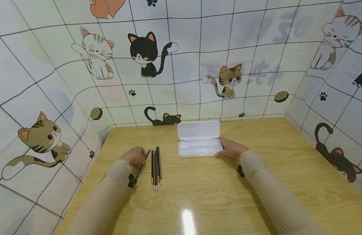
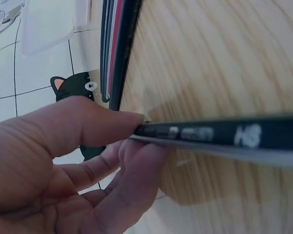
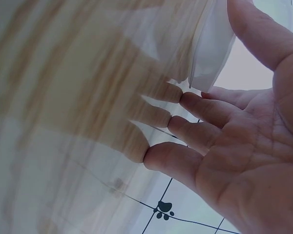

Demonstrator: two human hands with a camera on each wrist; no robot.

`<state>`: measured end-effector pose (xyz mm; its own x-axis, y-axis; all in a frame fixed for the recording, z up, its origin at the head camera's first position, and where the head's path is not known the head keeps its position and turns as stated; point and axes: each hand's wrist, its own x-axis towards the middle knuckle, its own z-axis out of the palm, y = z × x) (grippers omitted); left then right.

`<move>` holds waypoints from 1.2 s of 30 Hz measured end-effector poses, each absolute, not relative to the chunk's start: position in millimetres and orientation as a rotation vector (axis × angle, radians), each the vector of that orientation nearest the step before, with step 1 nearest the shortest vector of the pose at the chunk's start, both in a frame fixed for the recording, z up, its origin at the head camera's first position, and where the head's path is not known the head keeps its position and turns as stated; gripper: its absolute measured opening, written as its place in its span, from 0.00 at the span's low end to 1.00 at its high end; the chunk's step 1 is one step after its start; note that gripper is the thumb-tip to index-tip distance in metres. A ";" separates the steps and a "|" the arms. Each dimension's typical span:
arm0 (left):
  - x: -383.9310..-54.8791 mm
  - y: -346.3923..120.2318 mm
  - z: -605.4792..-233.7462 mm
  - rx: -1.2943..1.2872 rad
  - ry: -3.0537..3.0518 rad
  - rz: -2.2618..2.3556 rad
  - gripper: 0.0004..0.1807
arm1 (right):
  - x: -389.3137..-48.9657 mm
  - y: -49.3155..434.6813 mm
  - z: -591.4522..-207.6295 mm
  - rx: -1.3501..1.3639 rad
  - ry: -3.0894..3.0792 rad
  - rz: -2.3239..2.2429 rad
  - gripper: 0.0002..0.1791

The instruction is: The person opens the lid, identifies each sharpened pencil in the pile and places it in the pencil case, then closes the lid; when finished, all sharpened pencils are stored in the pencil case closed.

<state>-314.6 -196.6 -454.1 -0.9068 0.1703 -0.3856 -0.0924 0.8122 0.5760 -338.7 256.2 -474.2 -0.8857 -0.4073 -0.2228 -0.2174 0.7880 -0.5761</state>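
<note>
My left hand (image 1: pixel 135 156) pinches a dark pencil (image 2: pixel 210 132) between thumb and fingertips, just left of a row of pencils (image 1: pixel 155 168). White letters show on its barrel in the left wrist view. The pencils in the row lie side by side, mostly dark with some red. A white pencil case (image 1: pixel 199 130) stands with its lid raised and its shallow tray showing. At its right end my right hand (image 1: pixel 230 148) holds it, thumb at the front corner and index finger toward the back. In the right wrist view the other fingertips (image 3: pixel 173 156) touch the tabletop.
The wood-grain table (image 1: pixel 198 182) meets a wall covering (image 1: pixel 187 65) printed with cats and grid lines at the back and both sides. A small black device (image 1: pixel 132 180) is on the left wrist, another (image 1: pixel 240 170) on the right.
</note>
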 end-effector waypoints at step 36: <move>-316.5 -219.9 -433.5 0.152 2.497 1.128 0.29 | -336.6 255.7 -470.1 -0.462 2.649 -0.763 0.53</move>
